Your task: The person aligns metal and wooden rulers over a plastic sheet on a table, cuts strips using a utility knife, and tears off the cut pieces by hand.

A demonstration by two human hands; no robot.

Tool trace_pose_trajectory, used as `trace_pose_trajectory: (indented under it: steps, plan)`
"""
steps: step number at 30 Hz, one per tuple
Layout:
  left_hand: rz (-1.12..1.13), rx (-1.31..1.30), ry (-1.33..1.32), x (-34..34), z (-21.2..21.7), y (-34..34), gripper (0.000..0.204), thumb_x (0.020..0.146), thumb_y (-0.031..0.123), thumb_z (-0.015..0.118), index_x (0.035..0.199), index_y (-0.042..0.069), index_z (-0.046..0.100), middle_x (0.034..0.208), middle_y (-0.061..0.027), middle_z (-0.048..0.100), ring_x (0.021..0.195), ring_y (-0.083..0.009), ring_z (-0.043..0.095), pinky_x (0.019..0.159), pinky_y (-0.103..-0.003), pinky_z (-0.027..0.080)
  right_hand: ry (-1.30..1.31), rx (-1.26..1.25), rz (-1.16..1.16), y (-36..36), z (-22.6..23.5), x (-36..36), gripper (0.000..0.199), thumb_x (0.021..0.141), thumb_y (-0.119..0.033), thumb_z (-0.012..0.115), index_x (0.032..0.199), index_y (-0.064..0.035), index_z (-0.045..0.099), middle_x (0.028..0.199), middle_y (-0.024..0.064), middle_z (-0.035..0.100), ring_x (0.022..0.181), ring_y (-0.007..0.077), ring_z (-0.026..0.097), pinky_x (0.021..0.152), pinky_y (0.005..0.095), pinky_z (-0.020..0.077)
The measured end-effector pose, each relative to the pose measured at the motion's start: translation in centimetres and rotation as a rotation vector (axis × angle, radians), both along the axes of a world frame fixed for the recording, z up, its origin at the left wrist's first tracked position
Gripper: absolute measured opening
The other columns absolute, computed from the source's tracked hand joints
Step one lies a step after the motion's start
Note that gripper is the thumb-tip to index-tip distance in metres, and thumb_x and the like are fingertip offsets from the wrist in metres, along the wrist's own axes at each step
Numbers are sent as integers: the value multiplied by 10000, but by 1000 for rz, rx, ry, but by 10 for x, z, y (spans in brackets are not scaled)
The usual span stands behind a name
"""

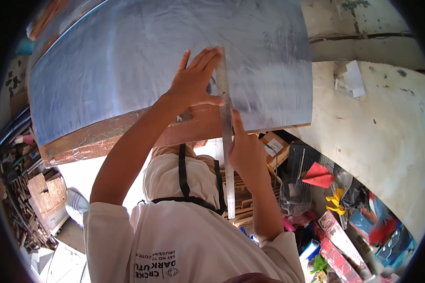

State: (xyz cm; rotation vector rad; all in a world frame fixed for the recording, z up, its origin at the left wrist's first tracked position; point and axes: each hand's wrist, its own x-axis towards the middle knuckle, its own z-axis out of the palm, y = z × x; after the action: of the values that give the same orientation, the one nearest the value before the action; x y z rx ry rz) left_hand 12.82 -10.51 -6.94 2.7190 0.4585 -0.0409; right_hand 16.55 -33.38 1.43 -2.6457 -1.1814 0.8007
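Note:
A long metal ruler lies across a blue-grey sheet on the table, its near end sticking out past the table's front edge. My left hand is flat on the sheet with fingers spread, the fingertips and thumb touching the ruler's left edge. Close against the ruler's right side, my right hand is at the table edge. Its index finger points forward along the ruler while the other fingers are curled; what they grip is hidden.
A brown taped edge runs along the table's front. At right stands a pale board with a clear packet on it. Bags and packages crowd the lower right. Wood scraps and a cardboard piece are piled at left.

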Motion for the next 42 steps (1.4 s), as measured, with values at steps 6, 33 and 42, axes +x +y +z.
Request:
trace_pose_trajectory:
  steps: [6, 33, 42]
  plan:
    - [14, -47, 43, -1, 3, -3, 1311, 571, 668, 844, 1607, 141, 238, 1691, 0, 198, 1563, -192, 169, 1292, -509, 61, 0, 206, -29, 13, 30, 16, 809, 829, -8, 627, 1568, -63, 303, 619, 204, 620, 595, 399, 673, 545, 507, 517]
    - [2, 14, 18, -1, -3, -5, 1270, 601, 719, 805, 1595, 135, 272, 1680, 1, 228, 1555, -171, 191, 1275, -548, 86, 76, -9, -138, 96, -7, 37, 781, 879, -96, 671, 1563, -144, 297, 868, 241, 711, 840, 462, 709, 742, 550, 563]
    - [12, 10, 5, -1, -4, -5, 1257, 592, 686, 833, 1587, 148, 284, 1673, 9, 242, 1546, -180, 213, 1280, -539, 106, 25, 71, -106, 81, -18, 46, 773, 861, -110, 702, 1536, -141, 326, 777, 211, 696, 809, 439, 720, 694, 528, 580]
